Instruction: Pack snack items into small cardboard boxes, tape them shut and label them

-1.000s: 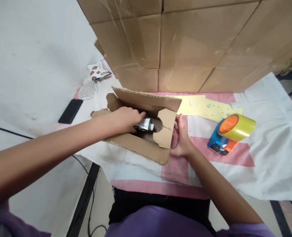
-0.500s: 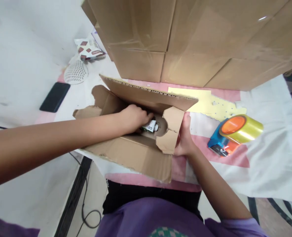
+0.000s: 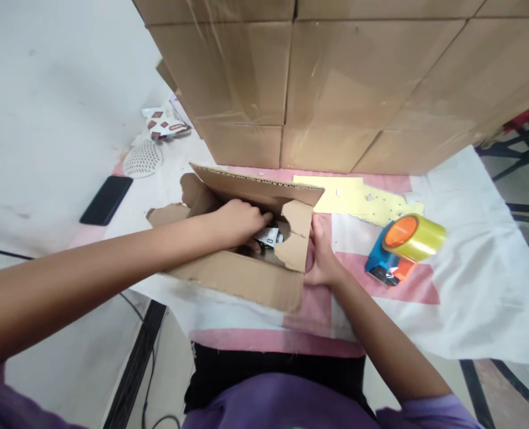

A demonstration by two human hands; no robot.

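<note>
An open cardboard box (image 3: 246, 280) stands on the cloth with its flaps folded out and its short flaps torn. My left hand (image 3: 242, 221) reaches down inside it, its fingers curled on a small white and green package (image 3: 270, 237) with a white cap-like end. Part of that package is hidden under my fingers, and its exact kind is unclear. At the box's right end, my right hand (image 3: 321, 253) grips the outer wall; some of its fingers are hidden behind the cardboard.
Stacked taped cartons (image 3: 336, 77) rise behind the box. To the right lie a tape dispenser with a yellow roll (image 3: 419, 238) and torn yellow paper (image 3: 336, 193). A phone (image 3: 106, 200), a white perforated piece (image 3: 143, 159) and a snack packet (image 3: 165, 123) lie leftward.
The view has shifted, showing more of the stacked cartons. My left hand is still in the box at the package, and my right hand still holds the box's right end.
</note>
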